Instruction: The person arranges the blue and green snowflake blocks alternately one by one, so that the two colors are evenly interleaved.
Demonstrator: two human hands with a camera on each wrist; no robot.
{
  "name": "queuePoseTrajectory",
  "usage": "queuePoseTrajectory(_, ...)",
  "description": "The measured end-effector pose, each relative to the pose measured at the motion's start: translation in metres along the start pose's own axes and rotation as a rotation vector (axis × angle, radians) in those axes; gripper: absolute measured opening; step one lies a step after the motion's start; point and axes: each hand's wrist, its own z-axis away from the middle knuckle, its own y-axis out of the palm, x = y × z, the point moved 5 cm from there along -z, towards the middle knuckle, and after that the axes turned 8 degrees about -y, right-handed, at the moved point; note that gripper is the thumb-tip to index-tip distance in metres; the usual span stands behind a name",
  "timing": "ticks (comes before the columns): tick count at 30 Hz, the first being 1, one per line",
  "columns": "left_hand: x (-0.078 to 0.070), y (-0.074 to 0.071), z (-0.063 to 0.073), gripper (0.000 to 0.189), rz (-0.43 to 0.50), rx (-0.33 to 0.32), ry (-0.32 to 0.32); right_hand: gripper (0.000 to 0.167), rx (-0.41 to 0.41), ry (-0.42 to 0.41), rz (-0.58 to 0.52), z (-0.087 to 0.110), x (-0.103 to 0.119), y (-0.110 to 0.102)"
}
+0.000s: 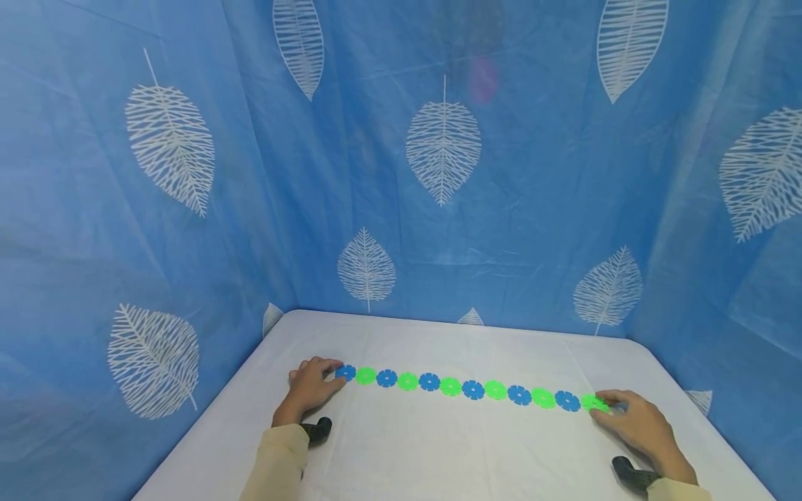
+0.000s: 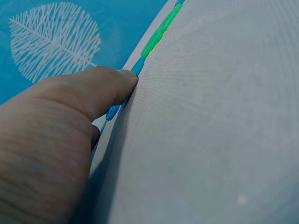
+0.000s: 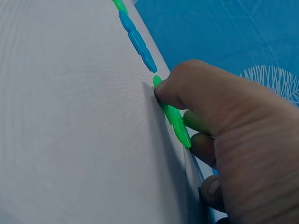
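Observation:
A row of notched, flower-shaped plastic discs (image 1: 473, 390), blue and green by turns, lies across the white table. At its left end my left hand (image 1: 310, 386) pinches a blue disc (image 1: 347, 374) by its edges, thumb on the near side. The left wrist view shows that blue disc (image 2: 112, 112) edge-on, partly hidden by the thumb, with a green disc (image 2: 161, 31) beyond. At the right end my right hand (image 1: 645, 424) holds a green disc (image 1: 591, 401) between thumb and fingers. In the right wrist view a small gap separates this green disc (image 3: 174, 116) from the neighbouring blue disc (image 3: 137, 42).
The white-covered table (image 1: 401, 452) reaches back to a blue curtain (image 1: 520, 174) with white leaf prints, which also hangs on both sides. A dark wrist-worn device (image 1: 319, 431) sits at the left wrist and another dark device (image 1: 633, 476) at the right.

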Motion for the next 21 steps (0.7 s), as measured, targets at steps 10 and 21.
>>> queuePoseTrajectory(10,0.0004,0.0036,-0.0014,0.037,-0.005,0.006,0.001,0.073,-0.011,0.028,-0.001,0.0019,-0.0023,0.0029)
queuePoseTrajectory(21,-0.0018,-0.0018,-0.002,0.042,0.018,0.008,-0.019,0.067,-0.067,0.016,-0.029,-0.0001,-0.0011,-0.0011)
